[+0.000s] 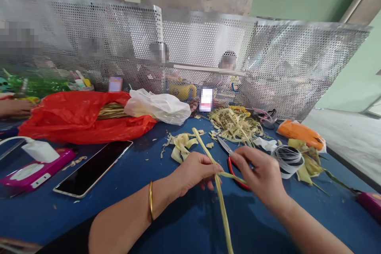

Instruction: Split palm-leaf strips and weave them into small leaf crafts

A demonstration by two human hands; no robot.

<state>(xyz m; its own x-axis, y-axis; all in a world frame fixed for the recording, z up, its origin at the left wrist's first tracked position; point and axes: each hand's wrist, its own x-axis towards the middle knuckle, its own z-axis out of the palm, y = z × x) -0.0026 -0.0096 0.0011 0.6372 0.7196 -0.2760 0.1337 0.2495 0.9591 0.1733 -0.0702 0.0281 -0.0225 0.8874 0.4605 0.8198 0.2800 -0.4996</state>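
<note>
My left hand pinches a long pale green-yellow plant strip, which looks like dried leaf or husk. The strip runs from above my fingers down past the front of the view. A short side piece of the same stuff leaves it to the right, and my right hand is closed on its end. Beneath and beside the right hand lie scissors with red handles, partly covered by the fingers. Curled pale leaf scraps rest just beyond my left hand.
A heap of shredded trimmings, a coil of white tape and an orange packet lie to the right. Leftward are a phone, a purple power strip and a red plastic bag. A perforated metal screen stands behind; people sit beyond it.
</note>
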